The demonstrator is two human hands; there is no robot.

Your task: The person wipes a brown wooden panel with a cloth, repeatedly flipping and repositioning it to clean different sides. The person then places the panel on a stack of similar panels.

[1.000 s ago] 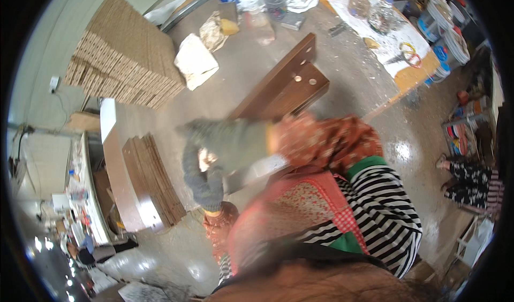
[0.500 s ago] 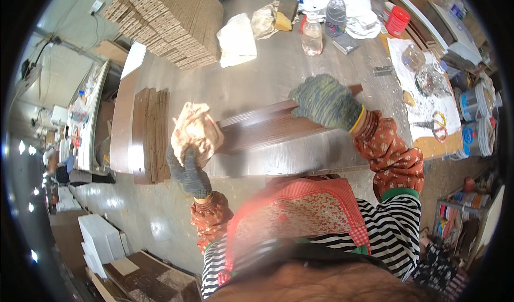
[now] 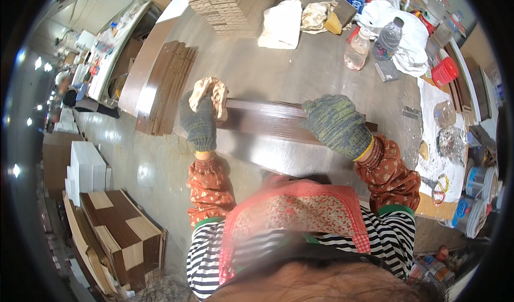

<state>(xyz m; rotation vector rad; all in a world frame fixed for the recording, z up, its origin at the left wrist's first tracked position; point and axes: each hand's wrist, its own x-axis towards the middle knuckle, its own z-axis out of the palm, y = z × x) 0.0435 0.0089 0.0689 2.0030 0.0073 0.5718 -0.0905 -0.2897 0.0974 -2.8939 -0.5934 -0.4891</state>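
A dark brown, glossy wood-look board [image 3: 262, 119] lies crosswise on the worktable in front of me. My left hand [image 3: 200, 124], in a grey knit glove, is closed around a crumpled beige cloth [image 3: 216, 94] at the board's left end. Over the right part of the board, my right hand [image 3: 338, 126], in a matching glove, has its fingers curled down around the board; their tips are hidden. A short piece of the board shows beyond the right glove. Whether the cloth presses on the board's end cannot be made out.
Brown boards [image 3: 170, 90] stand stacked at the left; a tall stack of raw panels [image 3: 230, 8] is behind. A white cloth [image 3: 281, 25], bottles [image 3: 388, 39], a grey block [image 3: 387, 71] and a red jar [image 3: 444, 72] lie farther back. Scissors [image 3: 440, 188] rest on the right.
My view has swung, so the table's things appear farther right. My left hand with the cloth has come closer to the board's left end. The right hand stays on the board.
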